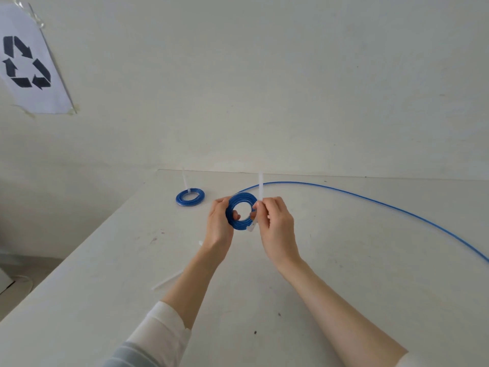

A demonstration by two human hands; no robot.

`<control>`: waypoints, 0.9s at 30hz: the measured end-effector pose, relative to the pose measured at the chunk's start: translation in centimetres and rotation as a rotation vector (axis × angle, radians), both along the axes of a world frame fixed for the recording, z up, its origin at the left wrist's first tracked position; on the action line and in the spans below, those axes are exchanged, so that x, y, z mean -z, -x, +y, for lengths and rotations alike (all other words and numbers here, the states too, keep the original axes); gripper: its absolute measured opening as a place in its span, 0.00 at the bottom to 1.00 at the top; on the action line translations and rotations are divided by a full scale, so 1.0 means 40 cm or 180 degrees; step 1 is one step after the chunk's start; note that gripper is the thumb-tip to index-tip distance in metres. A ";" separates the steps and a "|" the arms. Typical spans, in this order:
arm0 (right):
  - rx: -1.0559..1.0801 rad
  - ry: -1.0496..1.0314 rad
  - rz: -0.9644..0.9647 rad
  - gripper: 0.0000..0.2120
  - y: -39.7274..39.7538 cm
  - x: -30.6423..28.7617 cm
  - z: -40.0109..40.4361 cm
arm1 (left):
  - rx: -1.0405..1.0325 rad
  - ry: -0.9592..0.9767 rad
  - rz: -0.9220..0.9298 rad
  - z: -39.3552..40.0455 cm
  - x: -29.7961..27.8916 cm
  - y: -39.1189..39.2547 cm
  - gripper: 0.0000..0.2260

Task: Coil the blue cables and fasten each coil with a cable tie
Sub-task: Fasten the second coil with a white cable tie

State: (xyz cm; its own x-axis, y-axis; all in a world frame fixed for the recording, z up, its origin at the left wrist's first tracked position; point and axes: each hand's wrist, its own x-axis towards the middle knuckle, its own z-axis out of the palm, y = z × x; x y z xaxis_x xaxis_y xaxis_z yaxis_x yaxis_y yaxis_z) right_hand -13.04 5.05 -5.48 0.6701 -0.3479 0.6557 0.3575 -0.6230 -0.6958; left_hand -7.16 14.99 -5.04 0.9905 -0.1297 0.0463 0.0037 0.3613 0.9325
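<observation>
I hold a small blue cable coil (239, 201) upright above the white table (105, 260). My left hand (219, 223) grips the coil's left side, with a fingertip showing through its hole. My right hand (275, 221) pinches a translucent white cable tie (260, 188) at the coil's right side; the tie's tail points straight up and its head sticks out below the coil. A second blue coil (190, 197), with a tie standing up from it, lies flat on the table to the left. A long uncoiled blue cable (370, 200) curves away to the right edge.
Loose white cable ties (169, 280) lie on the table beside my left forearm. The table's left edge runs diagonally, with floor beyond it. A paper with a recycling symbol (26, 62) is taped to the wall at upper left.
</observation>
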 end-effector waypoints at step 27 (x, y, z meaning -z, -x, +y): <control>-0.0617 -0.0740 0.0967 0.01 0.004 -0.031 -0.024 | 0.0018 -0.0227 -0.0282 -0.063 0.018 0.036 0.15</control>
